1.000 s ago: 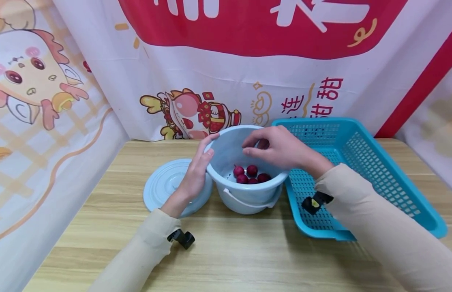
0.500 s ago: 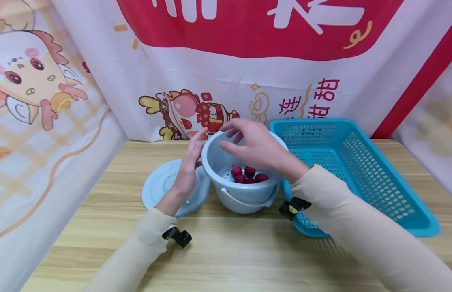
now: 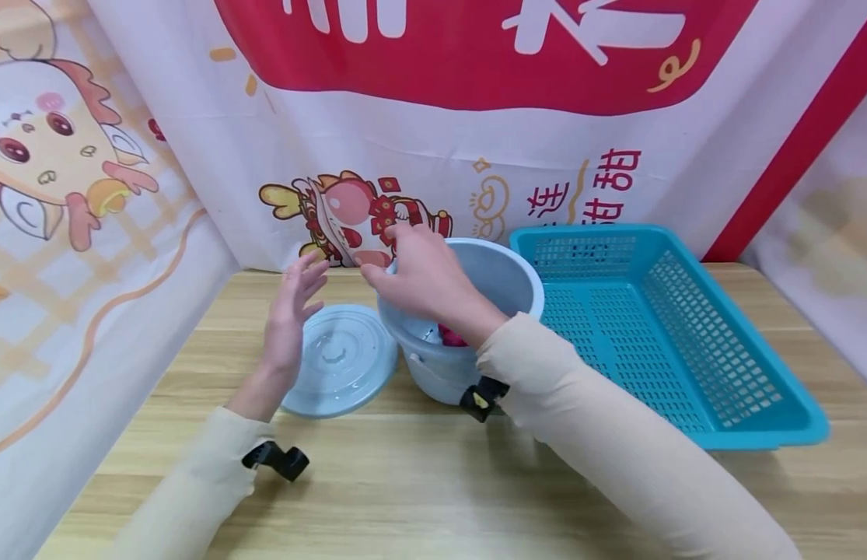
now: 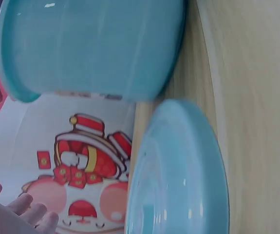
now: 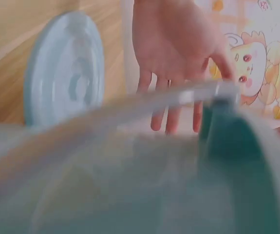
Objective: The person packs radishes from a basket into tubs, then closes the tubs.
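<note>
My right hand (image 3: 422, 272) reaches across the light-blue bucket (image 3: 433, 377), its index finger and thumb apart over the bucket's left rim. Nothing shows between them. Inside the bucket lies a purplish-red round piece of produce (image 3: 450, 336), mostly hidden by my right wrist. My left hand (image 3: 284, 323) is raised at the left of the round light-blue lid (image 3: 338, 358), fingers spread and holding nothing. In the right wrist view, the left hand's palm (image 5: 174, 53) shows beyond the blurred bucket rim (image 5: 91, 114). The lid (image 4: 178, 170) lies flat on the table beside the bucket.
A teal perforated plastic basket (image 3: 748, 354) stands right of the bucket on the wood-grain table (image 3: 377, 482). Behind the table hangs a red and white printed cloth (image 3: 433, 155). Another printed cloth (image 3: 146, 327) hangs along the left side.
My left hand has come off the bucket's rim and moved left past the lid. My right hand has moved left from above the bucket's inside to its left rim, its fingers spreading.
</note>
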Available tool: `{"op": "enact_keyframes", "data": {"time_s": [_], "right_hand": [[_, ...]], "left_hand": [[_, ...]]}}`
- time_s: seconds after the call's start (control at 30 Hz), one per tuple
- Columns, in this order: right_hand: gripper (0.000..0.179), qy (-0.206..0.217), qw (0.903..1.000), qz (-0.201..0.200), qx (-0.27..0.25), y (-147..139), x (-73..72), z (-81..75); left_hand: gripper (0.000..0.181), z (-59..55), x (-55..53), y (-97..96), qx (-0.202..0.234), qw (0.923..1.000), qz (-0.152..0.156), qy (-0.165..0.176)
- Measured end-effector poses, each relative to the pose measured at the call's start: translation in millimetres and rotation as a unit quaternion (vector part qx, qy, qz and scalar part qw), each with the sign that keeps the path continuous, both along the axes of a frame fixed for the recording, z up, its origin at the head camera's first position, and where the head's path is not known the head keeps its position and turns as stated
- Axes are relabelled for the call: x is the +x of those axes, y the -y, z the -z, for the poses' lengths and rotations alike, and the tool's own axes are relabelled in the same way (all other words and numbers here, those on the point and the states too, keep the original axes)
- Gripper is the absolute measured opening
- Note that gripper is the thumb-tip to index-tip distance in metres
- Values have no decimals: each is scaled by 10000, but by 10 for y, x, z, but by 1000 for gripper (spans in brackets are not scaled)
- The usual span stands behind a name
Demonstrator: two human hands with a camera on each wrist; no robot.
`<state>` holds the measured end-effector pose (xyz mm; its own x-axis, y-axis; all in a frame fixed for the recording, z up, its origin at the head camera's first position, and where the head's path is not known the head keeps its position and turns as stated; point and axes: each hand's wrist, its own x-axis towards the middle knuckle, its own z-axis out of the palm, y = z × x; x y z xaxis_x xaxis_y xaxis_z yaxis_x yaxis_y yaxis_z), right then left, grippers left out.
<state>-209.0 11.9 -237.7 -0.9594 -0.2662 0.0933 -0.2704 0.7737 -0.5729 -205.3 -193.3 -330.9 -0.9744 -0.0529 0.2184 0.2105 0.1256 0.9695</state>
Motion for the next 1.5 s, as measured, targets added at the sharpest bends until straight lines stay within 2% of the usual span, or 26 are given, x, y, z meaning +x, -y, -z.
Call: {"op": "enact_keyframes", "data": {"time_s": [0.13, 0.3, 0.5, 0.57, 0.67, 0.73, 0.83, 0.97, 1.07, 1.27, 1.5], "right_hand": [[68, -36, 9998, -28, 218, 174, 69, -24], [68, -83, 9986, -233, 466, 429, 177, 10], [80, -284, 9979, -308, 496, 701, 250, 184], [85, -527, 9968, -399, 451, 765, 268, 255], [89, -629, 9963, -511, 296, 833, 303, 368], [89, -481, 9974, -471, 239, 859, 309, 477], [89, 37, 9996, -266, 61, 860, 289, 673], [92, 752, 9963, -54, -408, 838, 243, 913], [93, 1159, 9905, 85, -740, 835, 214, 1037], [91, 1496, 9843, 338, -868, 850, 174, 1206], [83, 1384, 9838, 456, -1047, 822, 198, 1283]], "left_hand": [[65, -45, 71, 168, 15, 9998, -122, 127], [68, -40, 149, 348, 290, 9988, -57, 397], [52, 73, 214, 545, 911, 9930, 36, 748], [47, 119, 242, 617, 1011, 9912, -69, 847], [45, 187, 275, 710, 1084, 9884, -295, 1026], [45, 235, 292, 739, 1156, 9847, -502, 1200], [46, 306, 315, 771, 1225, 9771, -812, 1541], [49, 365, 349, 843, 1537, 9570, -1182, 2158], [57, 383, 374, 895, 1769, 9441, -1273, 2472], [58, 394, 402, 936, 1984, 9374, -1172, 2611], [75, 387, 366, 863, 2105, 9343, -987, 2702]]}}
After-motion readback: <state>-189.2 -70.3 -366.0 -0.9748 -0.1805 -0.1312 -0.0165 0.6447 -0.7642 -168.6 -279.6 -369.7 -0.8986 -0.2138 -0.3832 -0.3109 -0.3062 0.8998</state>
